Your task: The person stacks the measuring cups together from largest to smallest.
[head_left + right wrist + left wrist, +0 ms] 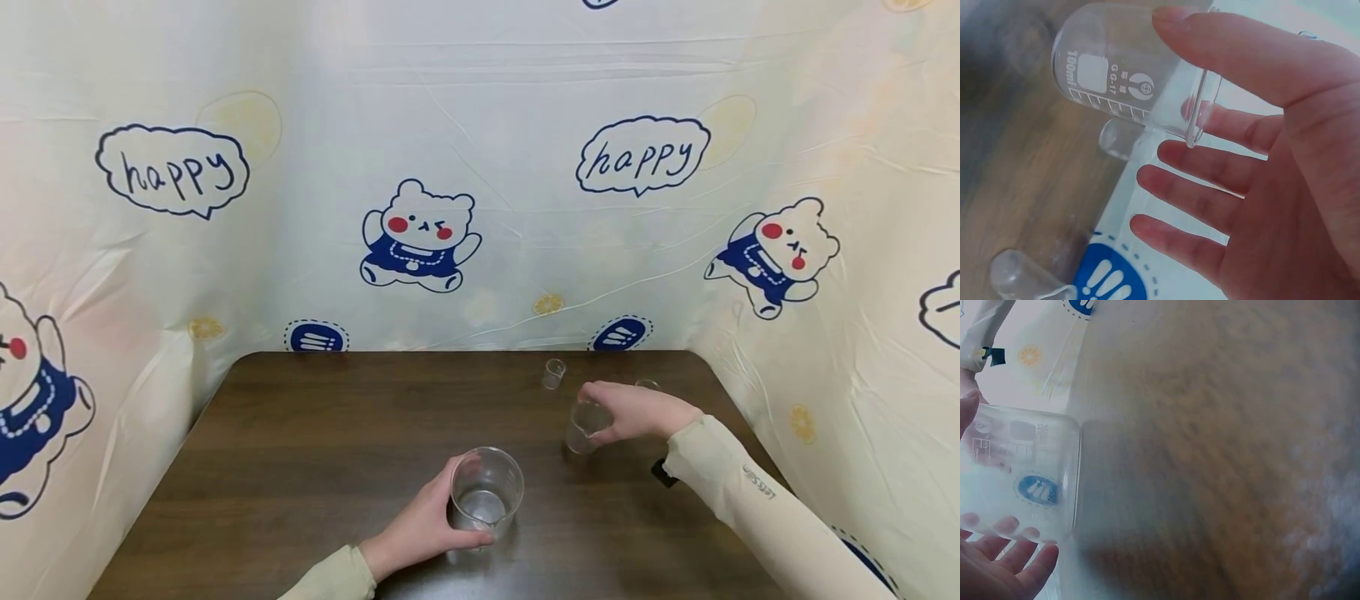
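Observation:
My left hand (420,518) grips a large clear glass beaker (507,500) near the front middle of the table, thumb on the near side and fingers on the far side. In the left wrist view, fingertips press against the wall of that beaker (1035,450). Farther back on the right, my right hand (639,410) pinches a smaller beaker (579,435) near its rim between thumb and index finger. Its 100ml mark and scale show on the glass (1100,72) in the right wrist view, where the other fingers extend loosely. Both beakers look upright, with no visible contents.
A tiny beaker (553,375) stands near the table's back edge. Another glass rim (647,385) shows behind my right hand, mostly hidden. The brown wooden table (330,417) is bordered by a printed cloth (510,167) at the back and sides.

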`<state>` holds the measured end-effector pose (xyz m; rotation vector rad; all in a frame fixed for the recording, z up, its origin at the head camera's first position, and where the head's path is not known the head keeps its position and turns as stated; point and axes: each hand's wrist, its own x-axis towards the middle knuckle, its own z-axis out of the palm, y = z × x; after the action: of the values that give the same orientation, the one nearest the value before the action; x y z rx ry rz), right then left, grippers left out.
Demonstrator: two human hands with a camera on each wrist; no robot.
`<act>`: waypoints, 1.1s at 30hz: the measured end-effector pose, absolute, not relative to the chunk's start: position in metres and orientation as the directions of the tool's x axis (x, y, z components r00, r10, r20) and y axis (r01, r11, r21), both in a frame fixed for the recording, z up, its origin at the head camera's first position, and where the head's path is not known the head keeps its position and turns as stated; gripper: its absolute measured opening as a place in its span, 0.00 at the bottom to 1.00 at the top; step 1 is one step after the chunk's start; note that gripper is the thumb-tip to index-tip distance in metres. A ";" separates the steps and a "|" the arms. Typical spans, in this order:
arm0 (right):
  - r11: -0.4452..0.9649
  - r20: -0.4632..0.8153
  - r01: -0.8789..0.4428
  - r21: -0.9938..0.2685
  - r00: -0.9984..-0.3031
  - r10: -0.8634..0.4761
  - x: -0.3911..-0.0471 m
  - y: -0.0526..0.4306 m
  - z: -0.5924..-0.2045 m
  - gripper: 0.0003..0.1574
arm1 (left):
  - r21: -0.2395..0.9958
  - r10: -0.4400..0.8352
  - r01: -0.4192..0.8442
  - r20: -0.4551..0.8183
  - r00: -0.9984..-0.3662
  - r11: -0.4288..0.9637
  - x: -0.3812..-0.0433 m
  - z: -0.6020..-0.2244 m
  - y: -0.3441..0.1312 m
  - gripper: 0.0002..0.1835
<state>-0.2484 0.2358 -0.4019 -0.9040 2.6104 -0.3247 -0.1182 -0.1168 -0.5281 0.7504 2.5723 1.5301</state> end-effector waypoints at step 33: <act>0.673 -0.167 -0.714 -0.193 -0.652 -0.740 -0.212 0.195 -0.356 0.32 | 0.848 0.433 0.349 0.161 -0.887 0.399 -0.116 -0.526 -0.118 0.55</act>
<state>-0.2116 0.1948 -0.3563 -1.1731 2.6564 -0.1605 -0.1160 -0.1184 -0.5260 0.7162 2.5561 1.5162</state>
